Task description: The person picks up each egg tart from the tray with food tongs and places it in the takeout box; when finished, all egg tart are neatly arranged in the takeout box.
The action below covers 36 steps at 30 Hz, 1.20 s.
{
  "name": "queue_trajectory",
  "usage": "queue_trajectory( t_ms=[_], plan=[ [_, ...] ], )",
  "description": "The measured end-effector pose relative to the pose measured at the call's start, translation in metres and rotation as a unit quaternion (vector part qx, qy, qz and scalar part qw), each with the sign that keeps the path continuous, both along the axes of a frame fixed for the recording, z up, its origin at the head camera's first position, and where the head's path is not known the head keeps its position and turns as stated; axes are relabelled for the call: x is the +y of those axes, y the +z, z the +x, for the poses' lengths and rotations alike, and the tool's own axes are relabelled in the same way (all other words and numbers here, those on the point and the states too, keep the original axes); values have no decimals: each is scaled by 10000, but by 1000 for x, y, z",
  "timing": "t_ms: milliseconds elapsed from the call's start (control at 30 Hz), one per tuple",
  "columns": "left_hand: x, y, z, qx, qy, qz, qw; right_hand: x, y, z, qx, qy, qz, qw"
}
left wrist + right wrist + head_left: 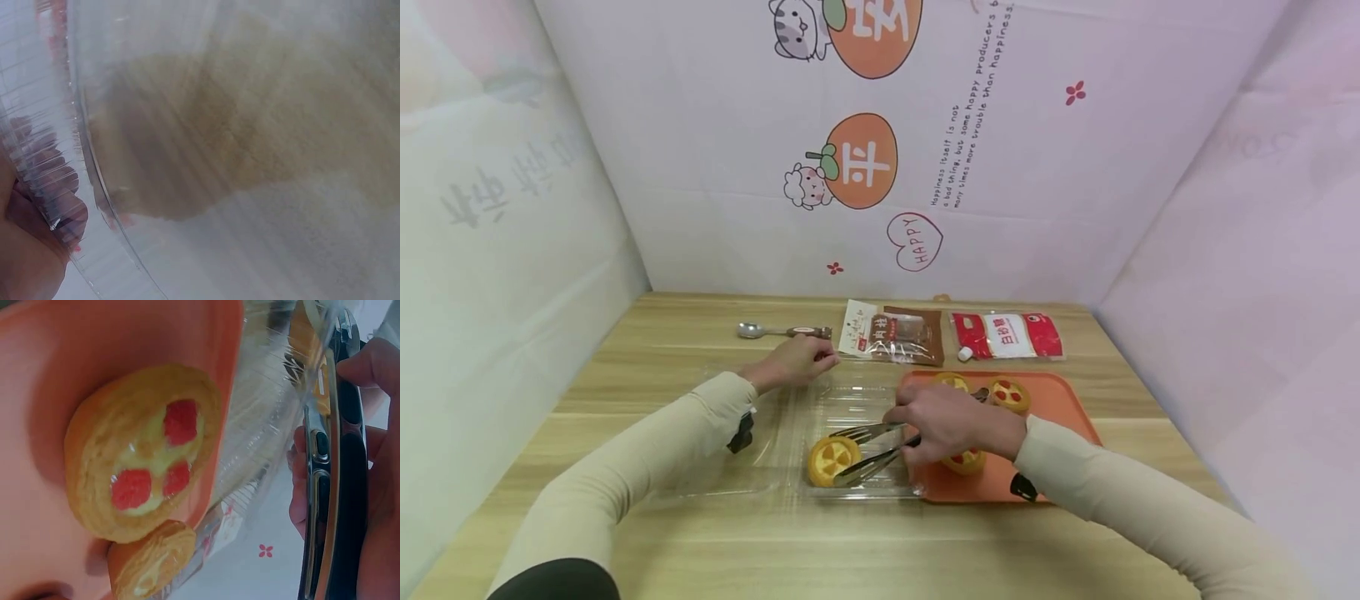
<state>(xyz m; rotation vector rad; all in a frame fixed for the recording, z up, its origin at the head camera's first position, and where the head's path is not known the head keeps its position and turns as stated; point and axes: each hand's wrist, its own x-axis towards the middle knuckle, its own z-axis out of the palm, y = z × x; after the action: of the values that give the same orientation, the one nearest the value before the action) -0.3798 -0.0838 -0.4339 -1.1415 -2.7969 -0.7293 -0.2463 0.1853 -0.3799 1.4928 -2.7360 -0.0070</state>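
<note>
In the head view my right hand [943,419] grips metal food tongs [880,457], their dark handle showing close up in the right wrist view. The tong tips lie either side of an egg tart [832,463] with yellow topping, at the near left corner of a clear plastic box [865,492]. My left hand [797,361] holds the far edge of that box near its opened lid [715,467]; in the left wrist view, curled fingers [59,181] show through ribbed plastic. An orange tray [1067,417] at right bears several tarts, some with red cubes [131,489], partly hidden by the right hand.
Along the back lie a metal spoon [767,331] with a brown handle, a brown spice packet [910,333] and a red and white pouch [1007,335] with a white cap. Printed white cloth walls [722,208] enclose the wooden table [760,550] at the back and sides.
</note>
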Motion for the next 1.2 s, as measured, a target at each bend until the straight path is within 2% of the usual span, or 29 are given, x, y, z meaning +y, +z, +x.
queue_trajectory(
  t_ms=[267, 533, 733, 900, 1067, 1200],
  plan=[
    [-8, 3, 5, -4, 89, 96, 9999, -11, -2, 1, -62, 134, 138, 9998],
    [-11, 6, 6, 55, 76, 189, 9998, -13, 2, -2, -222, -6, 388, 9990],
    [-8, 3, 4, -3, 5, 155, 9999, -6, 12, -3, -518, -268, 266, 9979],
    [-6, 2, 5, 21, 15, 156, 9999, 4, 23, -1, -623, -311, -93, 9975],
    [-2, 2, 7, -27, -24, 120, 9999, 30, 38, 2, -655, -989, -587, 9912],
    [0, 1, 6, -72, 6, 100, 9999, 68, 45, 1, -529, -1762, -848, 9793]
  ],
)
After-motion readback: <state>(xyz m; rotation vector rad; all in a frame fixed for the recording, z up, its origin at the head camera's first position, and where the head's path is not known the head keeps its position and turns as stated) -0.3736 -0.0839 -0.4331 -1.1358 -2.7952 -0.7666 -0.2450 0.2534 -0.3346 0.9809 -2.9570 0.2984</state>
